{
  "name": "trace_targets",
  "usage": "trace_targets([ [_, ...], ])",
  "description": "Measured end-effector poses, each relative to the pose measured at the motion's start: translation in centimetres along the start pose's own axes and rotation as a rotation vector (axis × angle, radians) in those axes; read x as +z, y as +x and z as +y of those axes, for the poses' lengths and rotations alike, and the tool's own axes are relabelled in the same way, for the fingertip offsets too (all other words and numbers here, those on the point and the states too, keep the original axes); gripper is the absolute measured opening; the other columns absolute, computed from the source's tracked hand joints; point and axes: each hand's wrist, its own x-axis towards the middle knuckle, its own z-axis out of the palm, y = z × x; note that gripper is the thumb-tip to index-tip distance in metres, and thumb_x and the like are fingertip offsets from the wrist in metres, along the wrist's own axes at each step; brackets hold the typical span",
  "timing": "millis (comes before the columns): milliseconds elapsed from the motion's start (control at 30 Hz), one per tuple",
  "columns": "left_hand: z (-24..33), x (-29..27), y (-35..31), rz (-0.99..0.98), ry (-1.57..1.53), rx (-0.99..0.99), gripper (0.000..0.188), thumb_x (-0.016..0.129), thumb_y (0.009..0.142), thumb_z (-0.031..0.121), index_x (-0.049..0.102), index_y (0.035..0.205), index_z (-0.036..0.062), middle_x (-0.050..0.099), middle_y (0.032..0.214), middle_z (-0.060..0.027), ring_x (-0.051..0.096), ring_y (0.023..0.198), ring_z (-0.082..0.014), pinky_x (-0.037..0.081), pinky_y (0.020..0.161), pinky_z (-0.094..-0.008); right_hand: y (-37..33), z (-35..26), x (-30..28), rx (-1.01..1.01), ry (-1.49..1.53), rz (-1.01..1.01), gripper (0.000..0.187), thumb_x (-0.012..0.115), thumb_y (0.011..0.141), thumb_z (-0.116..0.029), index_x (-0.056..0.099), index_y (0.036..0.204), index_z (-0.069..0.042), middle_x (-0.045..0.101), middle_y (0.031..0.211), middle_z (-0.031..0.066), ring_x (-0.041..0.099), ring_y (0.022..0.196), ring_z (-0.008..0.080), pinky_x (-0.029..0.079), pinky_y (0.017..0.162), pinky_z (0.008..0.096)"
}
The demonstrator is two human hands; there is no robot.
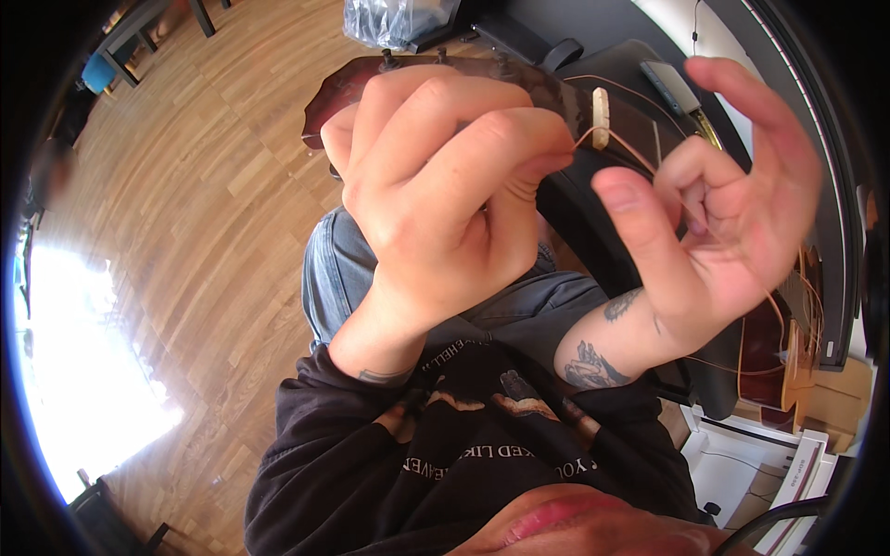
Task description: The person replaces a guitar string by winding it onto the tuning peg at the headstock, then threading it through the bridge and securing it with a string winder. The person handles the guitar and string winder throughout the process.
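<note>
A thin copper-coloured guitar string (pixel 632 149) runs between my hands, bending up in a small kink near the left fingertips. My left hand (pixel 436 185), back upward, pinches one end between thumb and curled index finger. My right hand (pixel 742 204) has its thumb and index finger stretched apart, while the other fingers curl in over the string, which trails on below the palm. Behind my hands lies a guitar: its dark red headstock (pixel 348 88) with tuning pegs at the far left, the pale nut (pixel 601 119) between my hands, and its body (pixel 765 361) at the right, partly hidden.
A phone-like device (pixel 669 86) rests on a black surface beyond my right hand. A keyboard (pixel 779 60) borders the right side. Clear plastic wrapping (pixel 380 23) is at the far edge; a white frame (pixel 742 454) stands lower right. Wooden floor (pixel 204 176) extends left.
</note>
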Motion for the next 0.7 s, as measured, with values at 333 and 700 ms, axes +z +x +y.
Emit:
trace_targets([
  [333,0.6,0.1,-0.1,0.006,0.101,0.005,0.011,0.076,0.075,0.007,0.074,0.082,0.0152,0.069,0.084,0.004,0.062,0.08,-0.018,0.037,0.076,-0.0308,1.4,2.0,-0.2,-0.238,-0.184,-0.18,0.02,0.087,0.08,-0.006,0.073,0.093,0.001,0.07,0.088,0.0036,0.039,0.055,0.0038,0.027,0.049,0.0216],
  [700,1.3,-0.6,-0.9,-0.07,0.12,-0.058,0.019,0.081,0.081,0.004,0.073,0.098,0.0082,0.071,0.099,-0.0031,0.065,0.083,-0.016,0.048,0.078,-0.0298,0.4,1.1,-0.3,-0.182,-0.506,-0.129,0.02,0.072,0.091,-0.03,0.069,0.085,-0.011,0.071,0.076,0.0045,0.071,0.068,0.0269,0.053,0.056,0.0392],
])
